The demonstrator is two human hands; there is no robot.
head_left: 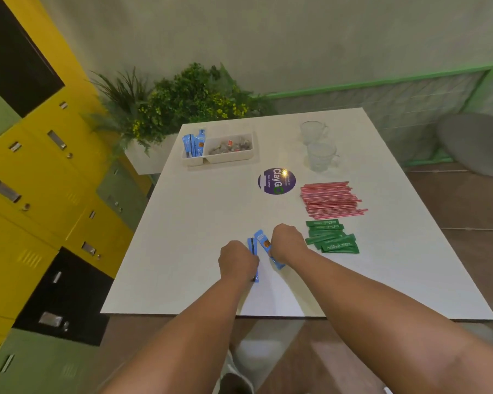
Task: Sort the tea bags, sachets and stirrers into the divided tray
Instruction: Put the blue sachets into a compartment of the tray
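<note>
Now | white table (211, 211), yellow lockers (40, 177), plants (188, 100) | left hand (237, 263), right hand (287, 241) each grip blue sachets (260, 238)

White divided tray (225, 160) with blue sachets (194, 143) and tea bags (231, 145); nearer, red stirrers (332, 199), green sachets (332, 237).

I read the white table (182, 237) as smooth and matt; the purple sticker (276, 181) on it is glossy — a bright glint sits on it. Beyond the sticker the tray (225, 160) looks like white plastic, to its right the cups (322, 156) are clear patterned glass, and nearer than it the blue sachets (260, 237) look slick.
</note>
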